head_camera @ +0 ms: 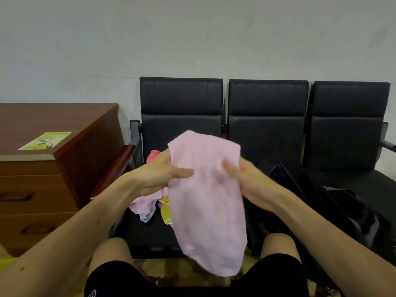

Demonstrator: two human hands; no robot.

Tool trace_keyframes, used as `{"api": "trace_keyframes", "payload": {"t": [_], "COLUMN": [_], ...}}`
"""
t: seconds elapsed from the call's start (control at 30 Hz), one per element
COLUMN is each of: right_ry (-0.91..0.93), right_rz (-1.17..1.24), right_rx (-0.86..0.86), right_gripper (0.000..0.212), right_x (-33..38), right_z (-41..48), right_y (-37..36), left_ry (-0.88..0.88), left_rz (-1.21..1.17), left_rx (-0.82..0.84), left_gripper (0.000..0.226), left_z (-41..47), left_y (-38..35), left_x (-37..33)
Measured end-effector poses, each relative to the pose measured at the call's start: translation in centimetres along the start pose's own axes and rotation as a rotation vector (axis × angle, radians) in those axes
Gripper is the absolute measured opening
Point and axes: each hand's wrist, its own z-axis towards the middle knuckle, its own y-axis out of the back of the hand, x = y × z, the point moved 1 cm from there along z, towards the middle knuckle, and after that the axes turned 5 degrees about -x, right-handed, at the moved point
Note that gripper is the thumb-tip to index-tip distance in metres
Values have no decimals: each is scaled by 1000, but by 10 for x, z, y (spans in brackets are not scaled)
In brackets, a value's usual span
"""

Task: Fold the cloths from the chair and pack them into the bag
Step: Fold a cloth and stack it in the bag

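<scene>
Holding a pink cloth (205,189) up at the centre of the view, above the knees (111,251). Gripping its upper part from nine o'clock with the left hand (158,174), thumb lying across the front of the fabric, fingers tucked out of sight behind. Pinching the same upper part from three o'clock with the right hand (250,181), thumb pressing on the front, slightly blurred. Letting the cloth hang folded over and long toward six o'clock, its lower end dangling between the bare knees.

Facing the leftmost chair (181,97) of a black padded row at twelve o'clock. Leaving a heap of loose cloths (147,204) on that seat, at eight o'clock from the held cloth and partly hidden behind it: pale pink, light blue, yellow, with a brighter pink piece peeking out at ten o'clock just above the left hand. Keeping the black bag (342,202) slumped across the middle and right seats at three to four o'clock, just beside the right forearm; too dark for telling how far open.

Having a wooden cabinet (70,168) at nine o'clock, with a yellow-green leaflet (46,140) lying flat near its top corner. Wearing black shorts (111,277) at six o'clock.
</scene>
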Motion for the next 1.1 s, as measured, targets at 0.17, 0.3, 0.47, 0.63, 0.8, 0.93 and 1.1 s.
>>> {"api": "trace_keyframes", "payload": {"t": [0.17,0.3,0.47,0.63,0.8,0.93,1.1], "right_ry": [8,11,57,238,323,380,432], "right_rz": [32,-9,-76,-473,-671,-761,-896], "right_rx": [-135,-309,-379,-277,-356,-401,-435], "right_gripper": [34,34,55,46,44,39,27], "right_x": [-4,30,54,59,60,63,60], "right_z": [7,18,25,19,20,16,14], "right_y": [10,14,22,21,27,31,33], "left_ry": [32,180,138,31,-69,-137,-216], "left_rz": [47,-208,-186,-91,227,431,615], "left_rx": [-174,-303,-436,-336,-158,-210,-320], "left_gripper": [24,28,40,65,54,42,35], "left_z": [7,10,18,17,13,17,22], "left_y": [3,5,16,23,25,24,17], "left_x": [-8,-21,-33,-38,-35,-38,-38]}}
